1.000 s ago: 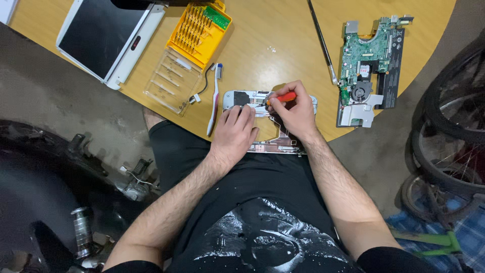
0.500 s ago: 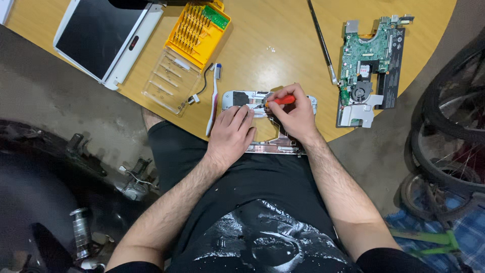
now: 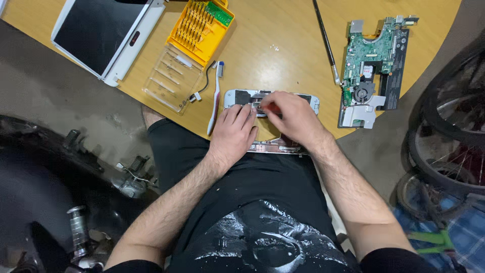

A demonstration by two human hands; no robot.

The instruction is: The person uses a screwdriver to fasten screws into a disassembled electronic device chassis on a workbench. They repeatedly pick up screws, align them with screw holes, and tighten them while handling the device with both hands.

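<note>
A silver laptop base shell (image 3: 242, 96) lies at the near edge of the round wooden table (image 3: 283, 40), partly over my lap. My left hand (image 3: 233, 134) rests flat on the shell, fingers pressing its left middle. Over the shell's centre, my right hand (image 3: 294, 119) grips a small red-handled screwdriver (image 3: 270, 106), tip pointing left toward my left fingertips. The hands hide most of the shell's inside.
A green circuit board with a fan (image 3: 371, 65) lies at right, a thin black rod (image 3: 326, 40) beside it. A yellow bit case (image 3: 199, 30) with clear lid (image 3: 169, 78), a white toothbrush (image 3: 215, 96) and a white-framed screen panel (image 3: 103, 33) sit at left. Bicycle wheels (image 3: 449, 126) stand to the right.
My right hand has shifted left over the shell's middle, bringing the screwdriver close to my left fingertips. The left hand has stayed put.
</note>
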